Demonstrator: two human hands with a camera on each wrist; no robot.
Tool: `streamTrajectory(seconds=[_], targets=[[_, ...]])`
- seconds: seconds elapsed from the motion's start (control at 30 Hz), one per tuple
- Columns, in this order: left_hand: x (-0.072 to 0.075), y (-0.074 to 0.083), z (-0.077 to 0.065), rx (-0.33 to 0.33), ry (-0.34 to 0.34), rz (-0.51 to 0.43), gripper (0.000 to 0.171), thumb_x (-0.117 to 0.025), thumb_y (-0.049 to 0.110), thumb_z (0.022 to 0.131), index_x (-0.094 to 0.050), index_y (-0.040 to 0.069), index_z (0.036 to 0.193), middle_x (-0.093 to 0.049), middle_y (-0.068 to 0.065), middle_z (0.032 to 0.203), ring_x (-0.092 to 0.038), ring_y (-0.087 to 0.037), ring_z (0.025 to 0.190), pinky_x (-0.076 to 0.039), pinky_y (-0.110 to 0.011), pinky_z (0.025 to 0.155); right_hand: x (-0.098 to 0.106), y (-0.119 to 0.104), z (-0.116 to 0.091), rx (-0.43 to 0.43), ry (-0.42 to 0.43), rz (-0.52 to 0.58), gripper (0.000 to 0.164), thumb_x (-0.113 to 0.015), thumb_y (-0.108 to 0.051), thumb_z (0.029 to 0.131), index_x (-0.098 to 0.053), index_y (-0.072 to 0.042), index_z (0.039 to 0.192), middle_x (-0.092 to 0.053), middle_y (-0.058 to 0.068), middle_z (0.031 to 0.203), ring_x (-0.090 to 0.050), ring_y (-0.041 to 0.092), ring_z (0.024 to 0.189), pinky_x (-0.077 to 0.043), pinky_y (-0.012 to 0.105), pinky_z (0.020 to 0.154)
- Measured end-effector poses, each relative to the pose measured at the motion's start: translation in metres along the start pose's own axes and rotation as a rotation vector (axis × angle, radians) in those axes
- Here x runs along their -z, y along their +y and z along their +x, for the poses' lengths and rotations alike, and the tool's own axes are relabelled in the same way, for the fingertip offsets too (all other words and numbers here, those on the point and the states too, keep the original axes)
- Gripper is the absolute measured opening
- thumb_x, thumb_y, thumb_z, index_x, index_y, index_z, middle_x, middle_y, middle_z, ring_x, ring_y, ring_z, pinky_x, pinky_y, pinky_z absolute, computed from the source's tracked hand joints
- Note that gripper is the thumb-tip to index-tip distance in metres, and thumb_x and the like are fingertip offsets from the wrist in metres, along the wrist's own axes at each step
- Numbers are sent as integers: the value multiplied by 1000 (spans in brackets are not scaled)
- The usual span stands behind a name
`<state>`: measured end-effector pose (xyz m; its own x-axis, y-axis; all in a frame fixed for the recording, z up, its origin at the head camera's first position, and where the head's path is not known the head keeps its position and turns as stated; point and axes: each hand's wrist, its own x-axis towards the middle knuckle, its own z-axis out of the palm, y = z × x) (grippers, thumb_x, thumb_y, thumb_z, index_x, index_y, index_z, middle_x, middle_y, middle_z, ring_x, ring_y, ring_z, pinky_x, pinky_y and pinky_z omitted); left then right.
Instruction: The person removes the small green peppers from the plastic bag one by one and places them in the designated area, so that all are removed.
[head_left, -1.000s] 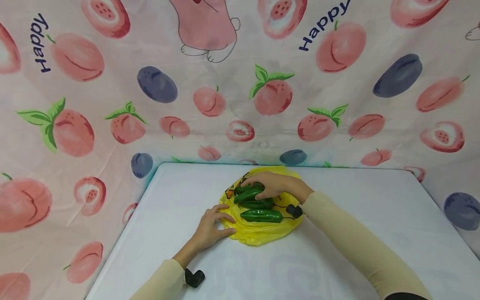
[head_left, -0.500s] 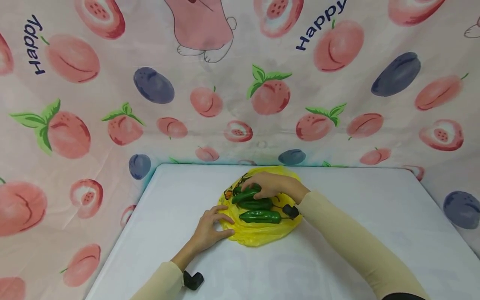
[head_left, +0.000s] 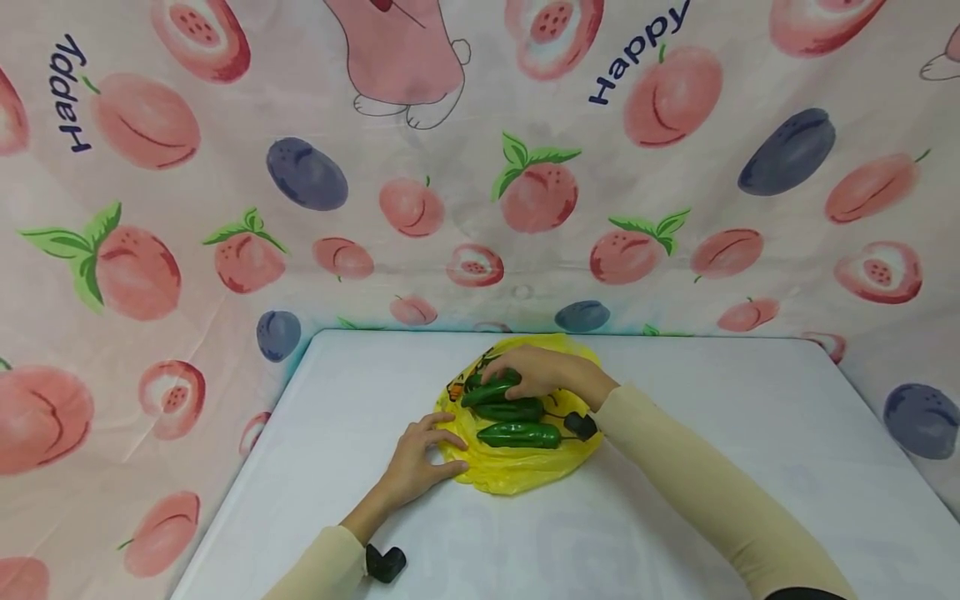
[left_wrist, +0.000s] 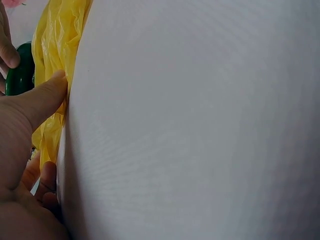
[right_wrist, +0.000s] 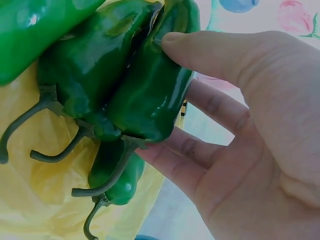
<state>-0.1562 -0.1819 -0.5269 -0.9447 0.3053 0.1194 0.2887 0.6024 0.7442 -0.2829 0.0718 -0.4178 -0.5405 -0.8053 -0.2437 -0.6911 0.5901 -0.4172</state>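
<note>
Several glossy green peppers lie on a crumpled yellow plastic bag (head_left: 495, 479). My right hand (head_left: 540, 371) reaches over the far part of the pile. In the right wrist view its thumb and fingers grip one green pepper (right_wrist: 150, 92) from both sides, its stem hanging down. Other peppers crowd against it, and another green pepper (head_left: 517, 434) lies by itself nearest me. At the bag's left edge rests my left hand (head_left: 412, 462), fingers spread and thumb touching the yellow plastic. Part of the pile is hidden under my right hand.
The bag sits toward the back of a white table (head_left: 660, 500). Behind it hangs a fruit-printed curtain (head_left: 465, 225). A small black device (head_left: 386, 564) is at my left wrist and another black device (head_left: 580, 426) at my right.
The head view has shifted slightly. Both hands stay where they were, the right on the pepper and the left at the bag's edge.
</note>
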Motion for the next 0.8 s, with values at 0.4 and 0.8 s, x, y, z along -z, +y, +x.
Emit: streamTrajectory(seconds=[0.4, 0.8], targets=[[-1, -1, -2, -2, 5, 4, 19, -87, 29, 83, -79, 27, 100, -55, -6, 145, -47, -36, 129, -33, -63, 108, 3, 1, -7, 14, 54, -1, 47, -69, -15, 100, -58, -19, 146, -62, 7, 139, -61, 26, 120, -49, 47, 103], [0, 1, 1, -2, -6, 11, 18, -87, 30, 84, -79, 28, 100, -55, -6, 146, -47, -36, 130, -33, -62, 108, 19, 7, -29, 11, 184, 117, 53, -68, -14, 100, -52, -21, 150, -63, 10, 135, -63, 26, 116, -55, 40, 93]])
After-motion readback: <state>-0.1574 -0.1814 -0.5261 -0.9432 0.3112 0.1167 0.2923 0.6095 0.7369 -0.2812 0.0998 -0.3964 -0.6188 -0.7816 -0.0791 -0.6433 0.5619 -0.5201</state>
